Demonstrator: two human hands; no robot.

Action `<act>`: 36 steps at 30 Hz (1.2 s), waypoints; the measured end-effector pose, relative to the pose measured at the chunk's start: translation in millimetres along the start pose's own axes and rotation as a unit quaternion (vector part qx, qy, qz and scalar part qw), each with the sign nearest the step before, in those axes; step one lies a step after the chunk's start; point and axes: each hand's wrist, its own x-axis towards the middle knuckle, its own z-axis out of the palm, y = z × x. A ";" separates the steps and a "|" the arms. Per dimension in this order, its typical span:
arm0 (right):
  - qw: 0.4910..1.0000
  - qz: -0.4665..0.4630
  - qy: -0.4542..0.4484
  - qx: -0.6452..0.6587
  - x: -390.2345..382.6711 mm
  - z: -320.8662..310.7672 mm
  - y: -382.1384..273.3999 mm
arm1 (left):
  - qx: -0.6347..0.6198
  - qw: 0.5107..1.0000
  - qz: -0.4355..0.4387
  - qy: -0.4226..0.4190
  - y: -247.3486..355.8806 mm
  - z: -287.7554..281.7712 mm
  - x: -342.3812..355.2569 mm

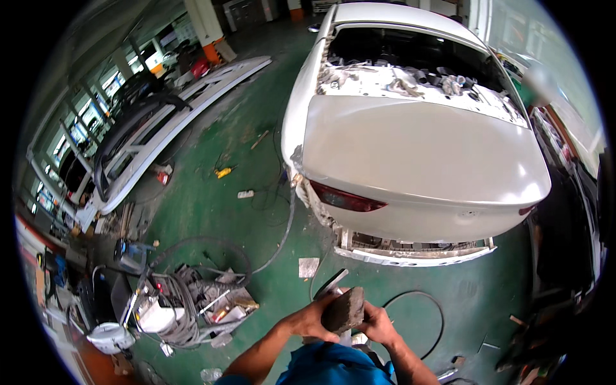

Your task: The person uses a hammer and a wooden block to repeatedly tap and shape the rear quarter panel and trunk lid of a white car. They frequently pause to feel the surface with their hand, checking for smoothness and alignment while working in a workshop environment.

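In front of my blue shirt, low in the middle, a rough brown-grey block [345, 312] is held up between both hands. My left hand [310, 319] is closed around its left side, thumb along the lower edge. At the right side of the block, my right hand [378, 325] is closed against it; its fingertips are partly hidden. A metal tool with a flat, silvery end [332, 283] sticks out just beyond the block. I cannot tell its kind or which hand, if any, bears it.
Ahead stands a pale car [417, 147] with its rear bumper off and rear window opening bare. On the left lie a cart with coiled hoses and tools [192, 308] and a long white panel [160, 135]. A black hose [441, 321] loops over the green floor [256, 221].
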 end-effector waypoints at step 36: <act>0.911 0.346 0.198 -0.108 -297.7 -463.3 264.7 | 0.340 0.929 -0.147 -0.014 41.6 281.9 257.9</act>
